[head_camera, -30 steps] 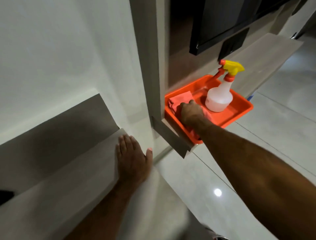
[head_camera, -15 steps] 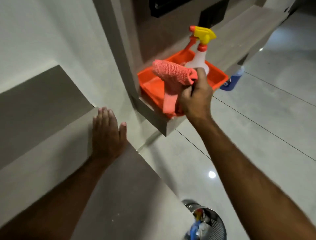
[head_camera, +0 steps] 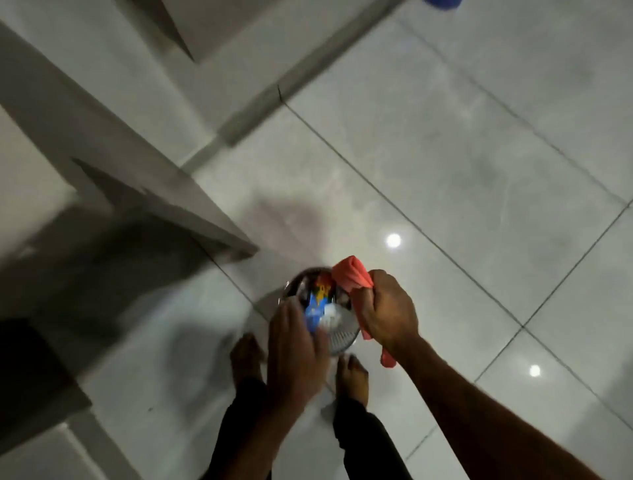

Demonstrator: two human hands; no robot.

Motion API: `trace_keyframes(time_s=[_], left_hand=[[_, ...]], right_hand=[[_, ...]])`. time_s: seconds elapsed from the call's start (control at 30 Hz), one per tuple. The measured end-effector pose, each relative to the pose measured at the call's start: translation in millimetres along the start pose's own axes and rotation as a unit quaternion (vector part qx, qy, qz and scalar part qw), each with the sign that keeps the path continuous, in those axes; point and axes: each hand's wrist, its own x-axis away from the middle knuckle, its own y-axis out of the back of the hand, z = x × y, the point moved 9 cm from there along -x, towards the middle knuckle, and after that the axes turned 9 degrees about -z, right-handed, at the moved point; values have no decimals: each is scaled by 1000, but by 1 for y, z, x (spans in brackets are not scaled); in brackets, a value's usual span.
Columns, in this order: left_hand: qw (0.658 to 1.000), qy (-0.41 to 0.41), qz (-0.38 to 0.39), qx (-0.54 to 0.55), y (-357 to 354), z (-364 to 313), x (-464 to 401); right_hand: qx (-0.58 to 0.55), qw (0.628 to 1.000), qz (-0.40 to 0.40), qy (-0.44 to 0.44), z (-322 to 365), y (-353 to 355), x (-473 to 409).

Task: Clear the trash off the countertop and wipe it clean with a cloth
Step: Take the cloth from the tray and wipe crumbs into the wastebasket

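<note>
I look straight down at the floor. My right hand is closed around a pink-red cloth, which bunches above the fist and hangs below the wrist. My left hand hovers flat and blurred, fingers apart, holding nothing, over the left rim of a round metal mesh trash bin on the floor. Inside the bin lie colourful wrappers, blue, white and orange. The grey countertop juts in from the left, its corner just above and left of the bin.
My two bare feet stand on glossy grey floor tiles right behind the bin. A blue object peeks in at the top edge. A dark shape sits under the counter at the lower left. Ceiling lights glare on the tiles.
The view swung down from the orange tray to the floor. My right hand carried the cloth down beside the bin. My left hand left the countertop and now hovers over the bin.
</note>
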Motion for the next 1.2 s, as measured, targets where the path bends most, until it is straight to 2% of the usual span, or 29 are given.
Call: trace_keyframes(time_s=[0.03,0.07,0.13,0.2,0.23,0.3,0.4,0.5,0.6,0.7,0.83,0.9,1.0,1.2], left_hand=[[990,127,56,13,-40,36,0],[966,241,88,39,-75,68,4],[882,425,129,159,-142,118,17],[776,516,142,335,-191,134,21],[746,523,136,388,-204,139,18],[736,513,112,427,-209,153,10],[758,476,90,437,-185,155,11],[760,448,82,463,-119,143,35],[763,430,67,477,-21,138,71],[739,443,47,505,59,149,112],[661,444,39,604,152,145,150],[637,439,41,633,188,154,160],[632,458,24,624,210,174,169],[633,485,-3,603,227,189,173]], right_hand=[[14,1000,21,-12,-23,-22,10],[23,999,35,-18,-41,-42,18],[30,997,63,-19,-64,-79,33],[31,996,87,7,-70,-104,45],[36,994,97,22,-70,-113,49],[45,992,111,36,-64,-118,52],[15,995,101,18,-50,-98,50],[-20,996,86,33,-4,-55,60],[-78,994,63,50,75,5,83],[-163,984,27,67,165,70,107],[-203,974,-6,99,277,146,122],[-196,971,-23,132,328,176,128],[-181,969,-28,168,375,206,127],[-122,955,-96,254,464,246,83]])
